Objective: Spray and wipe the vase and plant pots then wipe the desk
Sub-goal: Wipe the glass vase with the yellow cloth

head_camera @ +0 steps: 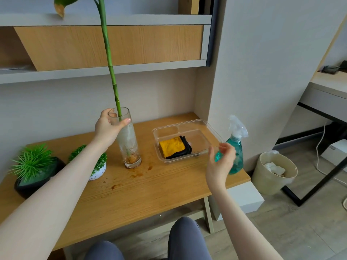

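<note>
Two hands, one bottle within reach.
I grip the vase (129, 139) with my left hand (106, 128); my right hand (220, 162), fingers loose and empty, is just left of the upright bottle (237, 147).

**Background bits around the room**

A beige wastebasket (274, 172) can be seen on the floor at the right, with crumpled white paper (274, 168) inside and a bag liner peeking over the rim. A white cable (319, 154) is draped down the wall behind it, near a white box (336, 152) on the floor. Further right, a second table with black metal legs (319, 184) is partly shown, and some dark item (330, 69) is left on top, too small to make out. Up above, a wall shelf unit (105, 45) with a wood-grain panel and grey edging is mounted. Grey trousers (185, 239) are visible at the bottom edge.
</note>
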